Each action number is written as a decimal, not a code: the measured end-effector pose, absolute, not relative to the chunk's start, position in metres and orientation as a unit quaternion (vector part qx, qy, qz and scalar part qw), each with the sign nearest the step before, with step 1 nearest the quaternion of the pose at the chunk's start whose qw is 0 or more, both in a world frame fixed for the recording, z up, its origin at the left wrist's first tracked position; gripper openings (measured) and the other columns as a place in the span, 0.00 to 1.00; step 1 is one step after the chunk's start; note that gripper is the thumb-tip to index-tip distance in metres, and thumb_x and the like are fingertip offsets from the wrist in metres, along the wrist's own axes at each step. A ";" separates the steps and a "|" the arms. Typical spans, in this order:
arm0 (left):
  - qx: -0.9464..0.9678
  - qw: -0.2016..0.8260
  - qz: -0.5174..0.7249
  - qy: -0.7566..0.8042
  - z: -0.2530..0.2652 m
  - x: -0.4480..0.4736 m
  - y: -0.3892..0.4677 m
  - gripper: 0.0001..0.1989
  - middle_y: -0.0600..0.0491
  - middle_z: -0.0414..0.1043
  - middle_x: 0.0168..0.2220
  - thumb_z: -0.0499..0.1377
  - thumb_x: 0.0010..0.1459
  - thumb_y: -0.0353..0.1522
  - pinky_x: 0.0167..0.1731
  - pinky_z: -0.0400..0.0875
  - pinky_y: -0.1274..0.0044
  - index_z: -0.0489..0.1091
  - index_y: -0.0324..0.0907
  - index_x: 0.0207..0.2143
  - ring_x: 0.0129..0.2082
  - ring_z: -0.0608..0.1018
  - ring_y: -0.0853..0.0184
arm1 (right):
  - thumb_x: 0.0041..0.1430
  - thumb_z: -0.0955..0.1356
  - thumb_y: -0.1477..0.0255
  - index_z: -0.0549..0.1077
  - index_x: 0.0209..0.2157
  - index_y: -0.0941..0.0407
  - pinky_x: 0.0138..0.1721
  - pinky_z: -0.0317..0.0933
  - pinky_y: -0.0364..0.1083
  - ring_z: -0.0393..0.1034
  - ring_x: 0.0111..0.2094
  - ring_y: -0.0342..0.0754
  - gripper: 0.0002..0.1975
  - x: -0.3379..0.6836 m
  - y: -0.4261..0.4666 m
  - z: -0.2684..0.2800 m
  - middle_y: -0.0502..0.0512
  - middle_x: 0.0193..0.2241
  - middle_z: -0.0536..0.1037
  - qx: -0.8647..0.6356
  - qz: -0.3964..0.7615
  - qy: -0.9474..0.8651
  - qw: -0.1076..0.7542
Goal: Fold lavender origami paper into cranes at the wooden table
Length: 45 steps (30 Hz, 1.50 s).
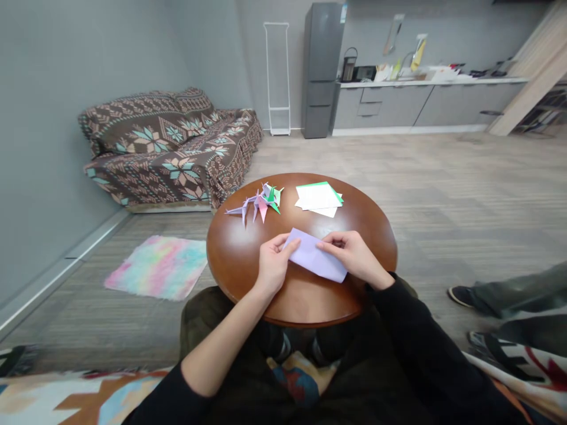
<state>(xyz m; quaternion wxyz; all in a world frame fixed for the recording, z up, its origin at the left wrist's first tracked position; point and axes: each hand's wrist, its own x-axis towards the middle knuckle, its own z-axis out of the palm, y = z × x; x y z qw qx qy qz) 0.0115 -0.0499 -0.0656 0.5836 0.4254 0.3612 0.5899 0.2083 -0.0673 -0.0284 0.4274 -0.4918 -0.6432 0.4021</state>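
A sheet of lilac origami paper (316,258), folded into a long shape, is held between both hands above the round wooden table (248,260). My left hand (275,260) pinches its left end, thumb on top. Near the middle of the upper edge, my right hand (348,251) grips the paper between thumb and curled fingers. Folded paper cranes (261,202) in lilac, pink and green stand in a cluster toward the table's far left. A stack of white and green paper sheets (319,198) lies at the far right of the table.
A patterned sofa (177,147) stands at the back left, with a fluffy pastel rug (158,267) before it. Farther back are a grey fridge (325,65) and a kitchen counter (398,106). Another person's leg (518,292) shows at the right.
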 end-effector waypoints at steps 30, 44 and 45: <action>0.591 0.591 0.387 0.390 -0.037 0.016 -0.042 0.20 0.50 0.80 0.28 0.68 0.54 0.45 0.24 0.64 0.79 0.81 0.35 0.35 0.23 0.75 0.68 | 0.42 0.80 0.63 0.75 0.37 0.56 0.29 0.65 0.46 0.73 0.25 0.47 0.22 0.206 -0.055 -0.022 0.52 0.26 0.81 -0.482 0.459 -0.464 0.584; 0.574 0.539 0.471 0.398 -0.058 0.022 0.011 0.17 0.50 0.79 0.25 0.70 0.49 0.43 0.23 0.63 0.79 0.80 0.35 0.29 0.23 0.75 0.67 | 0.39 0.81 0.59 0.75 0.38 0.57 0.32 0.69 0.47 0.76 0.30 0.50 0.26 0.190 -0.018 -0.052 0.54 0.30 0.81 -0.485 0.493 -0.444 0.570; 0.569 0.537 0.479 0.398 -0.059 0.022 0.011 0.17 0.50 0.79 0.26 0.70 0.49 0.43 0.23 0.64 0.78 0.80 0.36 0.29 0.23 0.75 0.67 | 0.41 0.80 0.57 0.76 0.38 0.57 0.33 0.70 0.48 0.77 0.31 0.51 0.26 0.189 -0.018 -0.054 0.56 0.32 0.82 -0.484 0.505 -0.440 0.563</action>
